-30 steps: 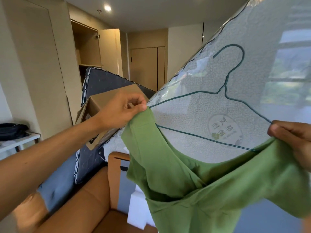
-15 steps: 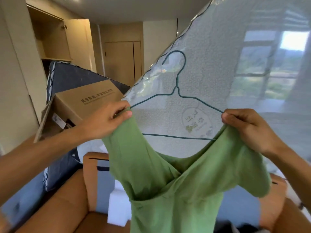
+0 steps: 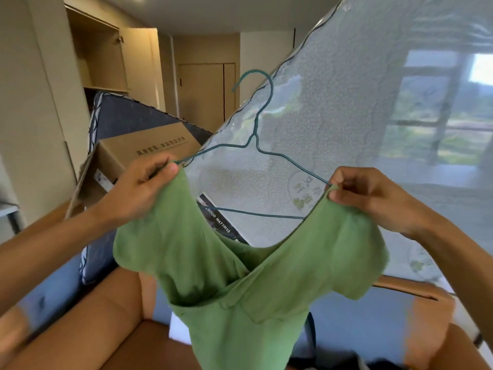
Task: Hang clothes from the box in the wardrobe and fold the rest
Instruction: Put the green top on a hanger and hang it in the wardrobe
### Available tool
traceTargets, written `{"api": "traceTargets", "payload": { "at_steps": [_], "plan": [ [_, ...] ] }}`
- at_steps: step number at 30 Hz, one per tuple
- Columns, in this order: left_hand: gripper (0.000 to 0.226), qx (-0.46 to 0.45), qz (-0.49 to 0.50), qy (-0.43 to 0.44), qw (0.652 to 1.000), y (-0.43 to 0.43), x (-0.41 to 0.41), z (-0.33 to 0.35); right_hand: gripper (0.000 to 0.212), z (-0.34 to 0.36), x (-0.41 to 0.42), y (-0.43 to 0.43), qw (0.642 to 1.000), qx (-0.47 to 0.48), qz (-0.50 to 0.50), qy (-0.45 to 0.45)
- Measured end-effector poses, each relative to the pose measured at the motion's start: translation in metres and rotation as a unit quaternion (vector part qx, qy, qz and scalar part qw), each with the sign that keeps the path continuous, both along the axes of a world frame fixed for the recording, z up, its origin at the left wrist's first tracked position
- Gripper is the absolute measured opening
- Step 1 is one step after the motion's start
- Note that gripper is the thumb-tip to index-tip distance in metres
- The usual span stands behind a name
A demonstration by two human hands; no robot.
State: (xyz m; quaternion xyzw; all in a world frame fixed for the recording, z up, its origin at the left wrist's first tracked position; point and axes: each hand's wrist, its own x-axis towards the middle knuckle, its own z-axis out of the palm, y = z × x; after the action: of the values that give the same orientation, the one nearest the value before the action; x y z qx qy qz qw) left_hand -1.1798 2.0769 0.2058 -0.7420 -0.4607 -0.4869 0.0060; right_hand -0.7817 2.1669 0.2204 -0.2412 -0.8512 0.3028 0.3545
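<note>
Pinching each shoulder of the green top [image 3: 240,289] against an end of the wire hanger [image 3: 256,134], the person holds the pair up in the air, with nothing underneath carrying it. The left hand [image 3: 141,188] closes thumb and fingers on the fabric at the hanger's left tip. The right hand [image 3: 365,196] grips the other shoulder at the right tip between thumb and curled fingers. Whether either shoulder already sits over the wire is hidden under the fingers.

The main risk, as I judge it, is a shoulder slipping off. The neckline is wide and sags well below the hanger's bottom bar, the shoulder strips are narrow, and the wire is thin and looks smooth. If a hand lets go before the cloth is seated up the sloped arm, that side could slide off the end. The top would then drop toward the orange sofa [image 3: 106,316].

Neither hand holds the hook. One hand has to shift there, and during that shift the unsupported side may tip. The hook also stands close to the plastic-wrapped mattress [image 3: 346,129] and could snag its film.

The front is bunched into a crossing fold, so it may hang crooked unless smoothed. The open wardrobe [image 3: 98,57] lies beyond the cardboard box [image 3: 144,153], so the dangling hem could catch on the way.
</note>
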Motion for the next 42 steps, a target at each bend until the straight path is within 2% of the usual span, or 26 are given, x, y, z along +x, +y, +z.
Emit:
{"api": "traceTargets", "payload": {
  "at_steps": [2,5,8,12,16,20,23,25,28,30,32,36,40,42],
  "plan": [
    [0.035,-0.024,0.000,-0.034,0.999,-0.014,0.003,-0.001,0.014,0.004,-0.009,-0.004,1.000,0.017,0.025,-0.002],
    [0.032,-0.042,0.024,-0.089,0.995,-0.041,-0.005,-0.007,0.022,0.005,-0.021,-0.006,0.997,0.012,0.063,-0.031],
    [0.047,-0.047,0.065,-0.102,0.992,-0.076,-0.014,-0.012,0.035,0.002,-0.040,-0.012,0.994,-0.010,0.098,-0.050],
    [0.032,-0.065,0.127,-0.108,0.984,-0.128,-0.021,-0.016,0.039,-0.007,-0.073,-0.038,0.983,-0.079,0.165,-0.010],
    [0.041,-0.088,0.191,-0.114,0.971,-0.182,-0.040,-0.017,0.034,-0.008,-0.109,-0.067,0.969,-0.119,0.214,0.026],
    [0.048,-0.109,0.311,-0.085,0.940,-0.242,-0.059,-0.016,0.030,-0.005,-0.151,-0.107,0.960,-0.140,0.241,0.030],
    [0.047,-0.123,0.371,-0.053,0.919,-0.290,-0.073,-0.018,0.039,-0.004,-0.186,-0.143,0.953,-0.170,0.249,0.022],
    [0.047,-0.099,0.414,-0.020,0.904,-0.326,-0.087,-0.019,0.040,-0.008,-0.213,-0.168,0.949,-0.200,0.242,0.029],
    [0.045,-0.071,0.484,0.026,0.872,-0.386,-0.112,-0.021,0.014,-0.020,-0.258,-0.206,0.942,-0.251,0.209,0.083],
    [0.043,-0.068,0.514,0.034,0.855,-0.429,-0.128,-0.025,0.009,-0.026,-0.288,-0.235,0.941,-0.263,0.202,0.073],
    [0.042,-0.077,0.529,0.015,0.845,-0.470,-0.141,-0.030,0.011,-0.035,-0.322,-0.265,0.942,-0.261,0.196,0.072],
    [0.024,-0.134,0.532,-0.069,0.833,-0.539,-0.162,-0.044,0.013,-0.054,-0.394,-0.324,0.930,-0.287,0.211,0.086],
    [0.054,-0.124,0.505,-0.175,0.836,-0.588,-0.186,-0.053,0.010,-0.067,-0.467,-0.382,0.908,-0.331,0.235,0.099],
    [0.056,-0.100,0.488,-0.242,0.832,-0.607,-0.199,-0.055,0.012,-0.070,-0.502,-0.413,0.896,-0.360,0.241,0.092]
  ]
}}
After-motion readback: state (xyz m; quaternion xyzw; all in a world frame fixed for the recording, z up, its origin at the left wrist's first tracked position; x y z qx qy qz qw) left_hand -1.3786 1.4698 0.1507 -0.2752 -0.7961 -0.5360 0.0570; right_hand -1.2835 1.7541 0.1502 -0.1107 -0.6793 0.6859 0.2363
